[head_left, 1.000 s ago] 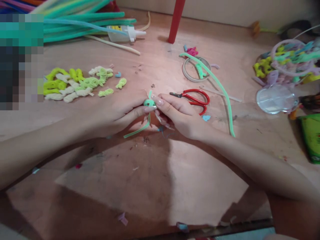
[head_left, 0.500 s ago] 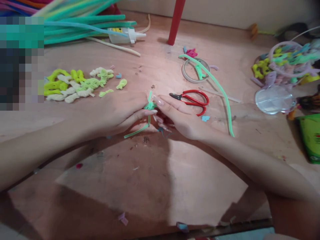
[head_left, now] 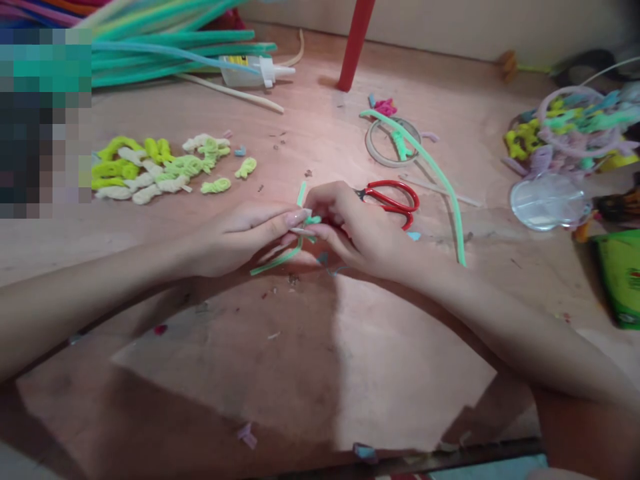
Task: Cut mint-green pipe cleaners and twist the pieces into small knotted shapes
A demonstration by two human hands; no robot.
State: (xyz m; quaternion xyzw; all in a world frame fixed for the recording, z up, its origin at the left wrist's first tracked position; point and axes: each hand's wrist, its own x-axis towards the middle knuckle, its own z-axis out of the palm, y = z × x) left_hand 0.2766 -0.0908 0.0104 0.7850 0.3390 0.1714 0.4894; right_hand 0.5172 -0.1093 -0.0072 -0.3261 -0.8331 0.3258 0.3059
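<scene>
Between my two hands is a mint-green pipe cleaner (head_left: 313, 220), bent into a small knotted shape at its middle. One end sticks up past my fingers and a longer tail hangs down to the left. My left hand (head_left: 245, 233) is closed, pinching it with thumb and fingertips. My right hand (head_left: 365, 230) is closed on its other side, fingers curled, partly hiding the shape. Red-handled scissors (head_left: 393, 195) lie just behind my right hand, their blades mostly covered. A long mint-green pipe cleaner (head_left: 440, 170) curves across the table beyond them.
Yellow, white and pale green twisted pieces (head_left: 165, 170) lie at left. Behind them are a glue bottle (head_left: 245, 71) and a bundle of pipe cleaners (head_left: 200, 40). A tape ring (head_left: 370, 148), a red post (head_left: 356, 47), a clear lid (head_left: 547, 200) and a green packet (head_left: 623, 280) stand around.
My right hand has turned and its fingers have curled up, with the knuckles now raised. My left thumb has shifted over the pipe cleaner, and my left hand sits slightly lower.
</scene>
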